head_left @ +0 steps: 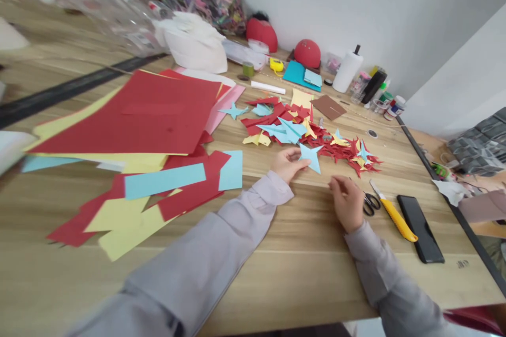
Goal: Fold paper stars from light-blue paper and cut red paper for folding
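Observation:
My left hand [288, 165] pinches a light blue four-pointed paper star [311, 157] by one side, just above the table. To its right, my right hand [348, 203] is curled closed, thumb against fingers, with nothing seen in it. Black-handled scissors [370, 204] lie beside that hand, partly hidden behind it. A yellow utility knife [398, 219] with its blade out rests farther right. Behind both hands spreads a pile of folded red, blue and yellow paper pieces [336, 150], many of them star-shaped.
Large red paper sheets [134, 110] are stacked at the left, with cut strips [165, 181] in front. A black phone [419, 229] lies at the right. Along the wall stand a white paper roll [348, 72], a yellow tape measure [276, 65] and small bottles [395, 108].

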Available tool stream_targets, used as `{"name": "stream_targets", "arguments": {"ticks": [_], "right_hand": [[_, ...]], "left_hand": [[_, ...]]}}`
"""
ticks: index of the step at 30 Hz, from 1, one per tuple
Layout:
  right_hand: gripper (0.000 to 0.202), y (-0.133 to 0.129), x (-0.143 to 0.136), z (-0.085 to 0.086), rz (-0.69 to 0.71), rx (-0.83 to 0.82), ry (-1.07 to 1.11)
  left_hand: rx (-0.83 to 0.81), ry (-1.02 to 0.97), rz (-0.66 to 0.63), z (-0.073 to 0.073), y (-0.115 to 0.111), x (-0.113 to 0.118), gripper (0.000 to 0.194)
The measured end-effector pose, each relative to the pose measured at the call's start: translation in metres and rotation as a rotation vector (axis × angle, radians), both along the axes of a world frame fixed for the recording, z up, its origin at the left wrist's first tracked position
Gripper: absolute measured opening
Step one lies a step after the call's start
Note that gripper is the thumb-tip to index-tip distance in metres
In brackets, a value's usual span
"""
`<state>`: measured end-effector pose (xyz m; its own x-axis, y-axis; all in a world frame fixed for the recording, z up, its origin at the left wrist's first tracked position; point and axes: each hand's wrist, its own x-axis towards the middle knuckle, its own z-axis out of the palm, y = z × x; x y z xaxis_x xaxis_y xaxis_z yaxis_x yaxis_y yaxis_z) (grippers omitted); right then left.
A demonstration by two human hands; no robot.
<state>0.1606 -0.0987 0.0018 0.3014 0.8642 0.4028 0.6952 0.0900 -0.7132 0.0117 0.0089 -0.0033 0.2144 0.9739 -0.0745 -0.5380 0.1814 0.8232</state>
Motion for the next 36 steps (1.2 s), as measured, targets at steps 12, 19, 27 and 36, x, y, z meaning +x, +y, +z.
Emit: {"name": "stream_targets", "arguments": {"ticks": [12,19,27,36], "right_hand": [[0.034,-0.074,0.099,-0.005,-0.365,-0.33,-0.651],[0.037,-0.065,0.091,-0.003,-0.349,-0.391,-0.709],[0.034,-0.049,0.075,0.013,-0.404,-0.509,-0.752],[0.027,-0.048,0.054,0.02,-0.392,-0.504,-0.806]], "left_hand": [[0.068,0.042,-0.108,0.003,-0.001,0.001,0.032],[0.063,0.025,-0.082,0.0,-0.001,0.002,0.032],[0.072,0.048,-0.074,0.002,0.0,0.001,0.027],[0.069,0.033,-0.076,0.004,-0.001,0.001,0.029]]}}
